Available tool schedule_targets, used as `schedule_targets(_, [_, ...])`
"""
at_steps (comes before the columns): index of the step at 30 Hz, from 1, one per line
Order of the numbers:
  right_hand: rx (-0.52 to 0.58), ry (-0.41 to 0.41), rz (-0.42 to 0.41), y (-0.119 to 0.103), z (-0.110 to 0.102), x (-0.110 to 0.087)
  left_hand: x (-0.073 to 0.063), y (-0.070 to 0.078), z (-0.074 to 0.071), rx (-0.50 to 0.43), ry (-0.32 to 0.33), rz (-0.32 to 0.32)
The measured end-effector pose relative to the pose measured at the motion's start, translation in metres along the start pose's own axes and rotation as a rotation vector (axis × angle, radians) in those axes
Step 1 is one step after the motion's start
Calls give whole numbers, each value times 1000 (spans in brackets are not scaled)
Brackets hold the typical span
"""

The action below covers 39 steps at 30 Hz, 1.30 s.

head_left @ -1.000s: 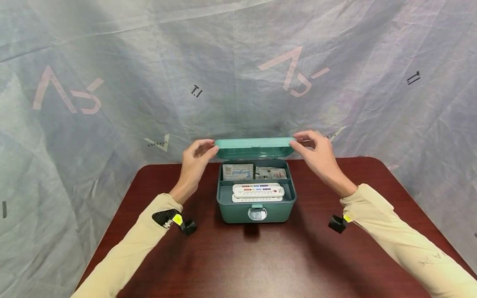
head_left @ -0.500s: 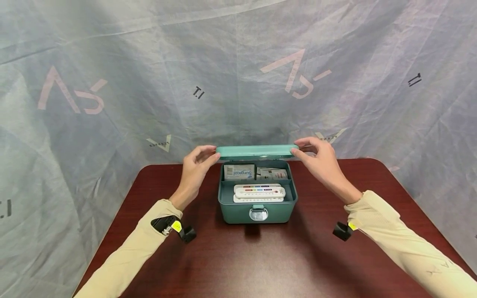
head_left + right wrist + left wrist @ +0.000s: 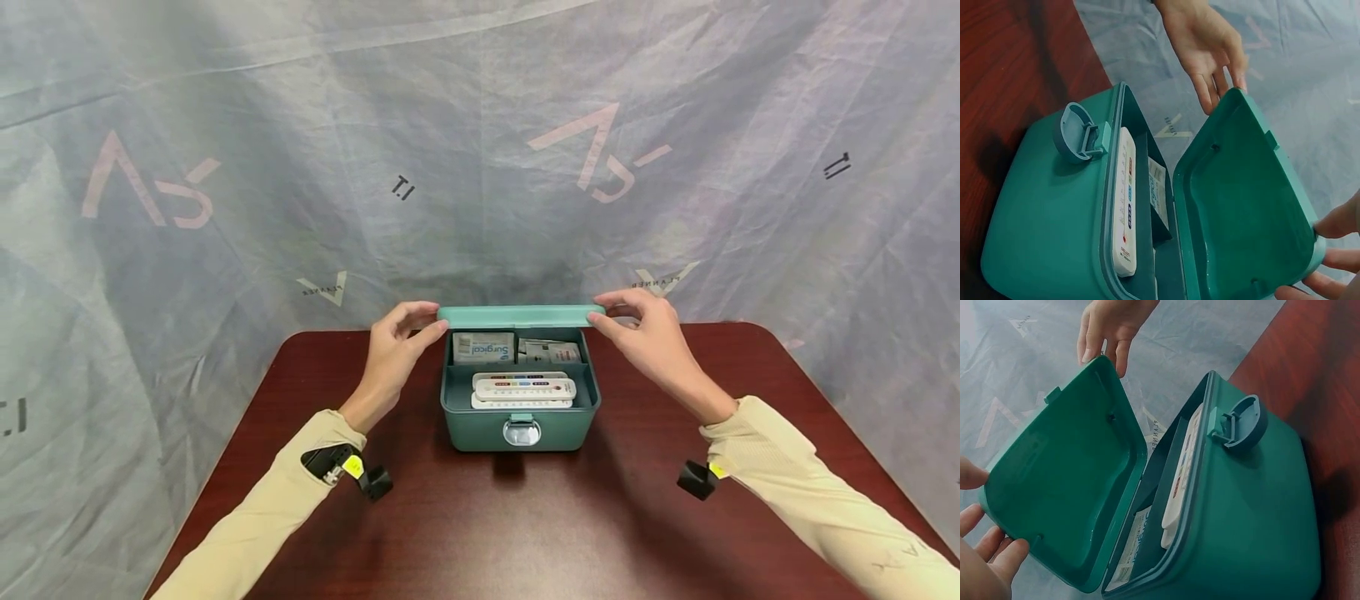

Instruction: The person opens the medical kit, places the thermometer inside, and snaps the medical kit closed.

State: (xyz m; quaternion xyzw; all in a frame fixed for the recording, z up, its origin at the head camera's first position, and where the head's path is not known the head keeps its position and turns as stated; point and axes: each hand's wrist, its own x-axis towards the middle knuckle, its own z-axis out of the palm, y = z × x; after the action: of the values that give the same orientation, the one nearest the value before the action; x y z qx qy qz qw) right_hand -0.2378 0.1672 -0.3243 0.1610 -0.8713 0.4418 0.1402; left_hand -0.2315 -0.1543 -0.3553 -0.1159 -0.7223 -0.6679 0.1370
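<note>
A green storage box (image 3: pixel 480 433) stands on the table with its lid (image 3: pixel 517 317) raised on the rear hinge. My left hand (image 3: pixel 392 350) pinches the lid's left corner between thumb and fingers. At the opposite corner my right hand (image 3: pixel 651 333) grips it the same way. White thermometers (image 3: pixel 525 389) lie stacked in the front compartment. Behind the divider sit a packet marked "Surgical" (image 3: pixel 483 348) and some smaller sachets (image 3: pixel 550 352). Both wrist views show the lid's hollow inner side (image 3: pixel 1066 481) and the latch (image 3: pixel 1075 134) on the box front.
The dark red wooden table (image 3: pixel 495 533) carries the box near its back edge. A grey printed cloth (image 3: pixel 480 167) hangs behind and along the sides. Wrist cameras (image 3: pixel 375 482) stick out from both sleeves.
Both hands have brought the lid's front edge lower and towards the box, keeping their hold on its corners. The box and its contents stay in place; the head view shifts slightly.
</note>
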Motion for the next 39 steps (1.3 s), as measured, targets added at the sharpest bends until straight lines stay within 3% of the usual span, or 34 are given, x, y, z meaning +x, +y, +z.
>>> schedule_targets(10, [-20, -3, 6, -1, 0, -4, -4, 0, -2, 42, -52, 17])
schedule_targets(19, [-19, 13, -3, 1, 1, -7, -16, 27, 3, 63, -71, 1])
schedule_targets(27, [-26, 1, -1, 0, 2, -9, -10, 3, -4, 48, -90, 17])
schedule_targets(34, [-21, -13, -13, 0, 2, -13, -12, 1, -6, 41, -104, 15])
schedule_targets(39, [-11, -16, -13, 2, 3, -15, -15, 2, -6, 34, -114, -25])
